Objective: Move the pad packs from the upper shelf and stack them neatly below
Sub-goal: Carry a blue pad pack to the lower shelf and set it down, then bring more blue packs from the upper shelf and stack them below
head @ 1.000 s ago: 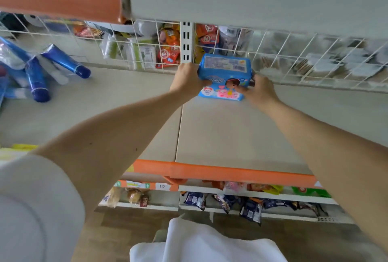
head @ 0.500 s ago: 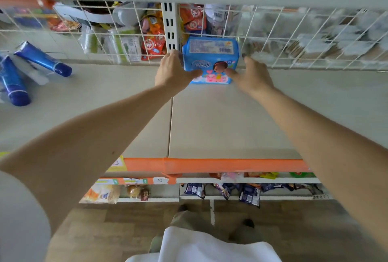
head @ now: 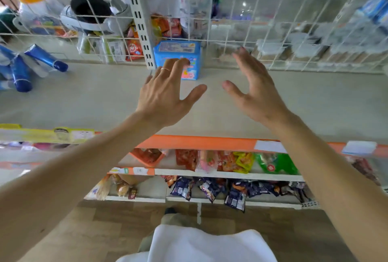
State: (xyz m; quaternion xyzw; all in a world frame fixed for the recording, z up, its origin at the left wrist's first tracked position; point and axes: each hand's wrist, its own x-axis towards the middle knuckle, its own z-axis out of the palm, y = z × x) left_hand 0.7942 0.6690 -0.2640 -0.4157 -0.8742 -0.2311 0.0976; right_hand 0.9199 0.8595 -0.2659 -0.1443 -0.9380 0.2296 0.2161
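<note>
A blue pad pack [head: 178, 52] with a pink lower panel stands at the back of the grey shelf [head: 105, 102], against the white wire grid. My left hand [head: 165, 96] hovers in front of it with fingers spread, the fingertips overlapping the pack's lower front in view. My right hand [head: 254, 91] is open too, to the right of the pack and apart from it. Neither hand holds anything.
Blue tubes [head: 23, 68] lie at the shelf's left end. Behind the wire grid [head: 262, 37] sit snack packets and other goods. An orange shelf edge [head: 197, 143] runs in front; lower shelves carry snack bags [head: 228, 161].
Both hands held the pad pack at the shelf's back; they have let go and pulled back toward me with fingers spread. The pack stays against the grid.
</note>
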